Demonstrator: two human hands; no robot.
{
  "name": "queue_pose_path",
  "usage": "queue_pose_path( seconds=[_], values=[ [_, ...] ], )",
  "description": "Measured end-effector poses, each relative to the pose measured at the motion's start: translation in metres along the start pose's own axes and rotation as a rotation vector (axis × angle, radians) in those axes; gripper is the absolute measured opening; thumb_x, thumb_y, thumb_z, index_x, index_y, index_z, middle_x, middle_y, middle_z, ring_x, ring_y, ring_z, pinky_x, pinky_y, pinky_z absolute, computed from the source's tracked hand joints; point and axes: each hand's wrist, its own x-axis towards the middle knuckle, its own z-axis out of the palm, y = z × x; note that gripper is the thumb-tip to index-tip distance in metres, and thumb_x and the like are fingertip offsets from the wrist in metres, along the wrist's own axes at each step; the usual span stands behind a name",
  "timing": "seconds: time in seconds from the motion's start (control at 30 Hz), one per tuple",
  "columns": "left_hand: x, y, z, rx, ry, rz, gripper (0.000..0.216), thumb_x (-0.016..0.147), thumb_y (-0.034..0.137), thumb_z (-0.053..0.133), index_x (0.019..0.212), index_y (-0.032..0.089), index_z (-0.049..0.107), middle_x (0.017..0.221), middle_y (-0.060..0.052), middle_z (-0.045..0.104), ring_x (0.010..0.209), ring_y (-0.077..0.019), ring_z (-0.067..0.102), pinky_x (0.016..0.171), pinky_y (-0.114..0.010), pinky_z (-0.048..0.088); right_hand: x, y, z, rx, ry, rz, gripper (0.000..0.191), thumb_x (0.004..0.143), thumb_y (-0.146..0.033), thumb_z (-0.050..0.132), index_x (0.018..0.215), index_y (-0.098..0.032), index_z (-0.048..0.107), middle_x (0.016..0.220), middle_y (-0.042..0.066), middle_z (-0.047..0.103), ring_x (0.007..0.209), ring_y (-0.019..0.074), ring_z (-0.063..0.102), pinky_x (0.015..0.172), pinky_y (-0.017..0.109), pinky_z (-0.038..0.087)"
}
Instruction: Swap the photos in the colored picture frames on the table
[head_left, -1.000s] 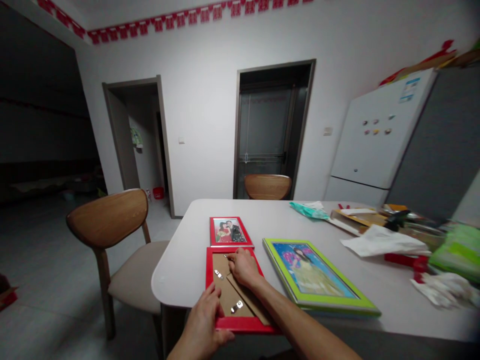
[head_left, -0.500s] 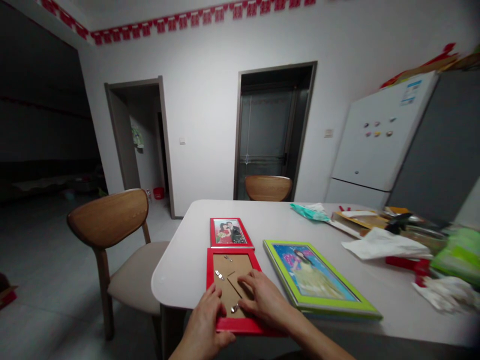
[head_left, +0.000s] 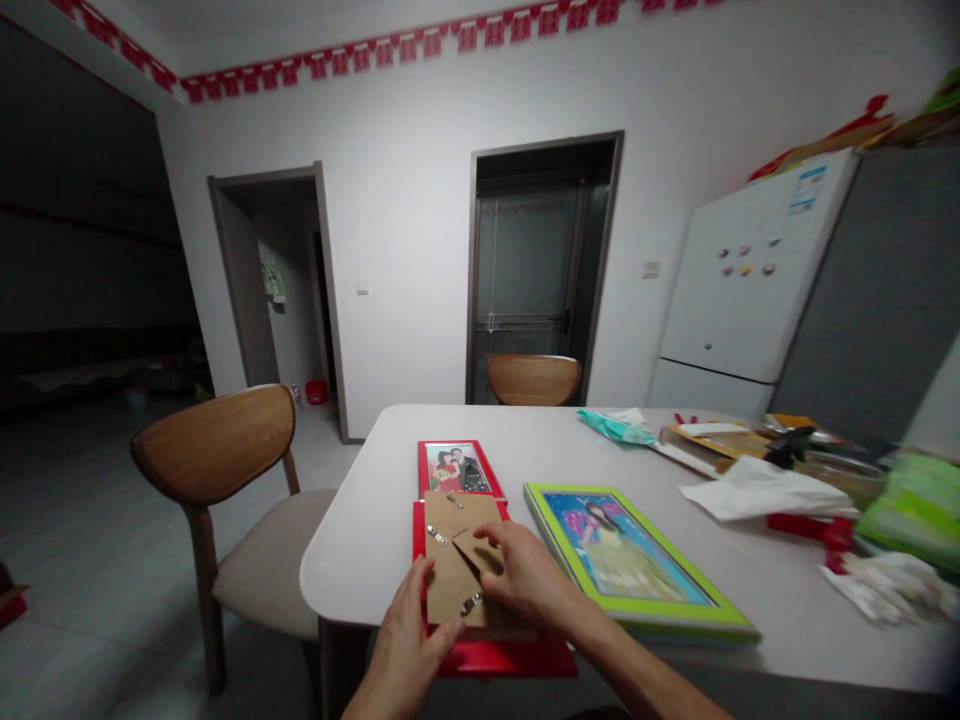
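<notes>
A brown picture-frame backing board (head_left: 448,555) with metal clips is raised out of the red picture frame (head_left: 501,660) at the near table edge. My right hand (head_left: 529,575) pinches the slanted stand flap cut into the board; its fingertips are partly hidden behind the flap. Along the board's lower left edge rests my left hand (head_left: 409,640), fingers and thumb apart around the corner, touching the frame or board. Just beyond lies a second red picture frame (head_left: 486,468) holding a photo of a couple. To the right is a green picture frame (head_left: 637,560), photo side up.
On the right of the white table (head_left: 360,560) are white paper (head_left: 772,488), a green bag (head_left: 915,510), crumpled tissue (head_left: 892,585) and a teal packet (head_left: 615,428). One wooden chair (head_left: 217,450) stands left, another chair (head_left: 534,380) behind the table.
The backing board has come up out of the red frame, pulled by the flap in my right hand. My left hand's fingers have slid off the board toward its left edge.
</notes>
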Motion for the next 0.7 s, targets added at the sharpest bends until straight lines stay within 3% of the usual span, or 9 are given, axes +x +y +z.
queue_pose_path(
  seconds=[0.1, 0.23, 0.37, 0.53, 0.7],
  values=[
    [0.005, -0.001, -0.003, -0.249, 0.067, 0.007, 0.048, 0.068, 0.026, 0.05, 0.113, 0.015, 0.038, 0.115, -0.011, 0.051, 0.105, -0.0206, 0.048, 0.09, -0.033, 0.038, 0.0, -0.016, -0.003, 0.042, 0.055, -0.055, 0.037, 0.056, -0.016, 0.054, 0.094, -0.018, 0.058, 0.095, 0.006, 0.057, 0.09, 0.0183, 0.049, 0.081, 0.026, 0.037],
    [0.01, -0.012, -0.017, -0.596, 0.171, -0.098, 0.046, 0.066, 0.032, 0.052, 0.107, 0.016, 0.04, 0.104, -0.008, 0.058, 0.093, -0.022, 0.056, 0.077, -0.033, 0.047, -0.004, -0.03, 0.002, 0.156, 0.05, -0.177, 0.033, 0.061, -0.021, 0.055, 0.094, -0.019, 0.057, 0.1, 0.006, 0.053, 0.093, 0.0173, 0.048, 0.082, 0.026, 0.037],
    [0.01, -0.027, -0.053, -0.695, 0.258, -0.228, 0.048, 0.061, 0.031, 0.059, 0.104, 0.018, 0.042, 0.094, -0.005, 0.061, 0.077, -0.0196, 0.061, 0.067, -0.031, 0.049, -0.006, -0.011, 0.006, 0.106, 0.075, -0.13, 0.029, 0.071, -0.028, 0.048, 0.096, -0.017, 0.056, 0.099, 0.008, 0.053, 0.093, 0.0172, 0.048, 0.083, 0.026, 0.035],
    [0.013, -0.049, -0.092, -0.404, 0.262, -0.3, 0.038, 0.06, 0.029, 0.059, 0.095, 0.017, 0.051, 0.082, -0.002, 0.064, 0.066, -0.017, 0.062, 0.062, -0.029, 0.049, -0.008, 0.033, 0.012, -0.142, 0.033, 0.085, 0.034, 0.07, -0.023, 0.046, 0.102, -0.014, 0.054, 0.096, 0.011, 0.054, 0.089, 0.0189, 0.049, 0.08, 0.026, 0.035],
    [0.019, -0.071, -0.094, 0.087, 0.325, -0.189, 0.034, 0.066, 0.028, 0.05, 0.098, 0.016, 0.05, 0.088, -0.005, 0.063, 0.079, -0.0199, 0.06, 0.071, -0.032, 0.046, -0.006, 0.049, 0.022, -0.277, -0.007, 0.138, 0.029, 0.07, -0.021, 0.044, 0.097, -0.015, 0.054, 0.086, 0.01, 0.057, 0.082, 0.0196, 0.052, 0.072, 0.026, 0.035]
  ],
)
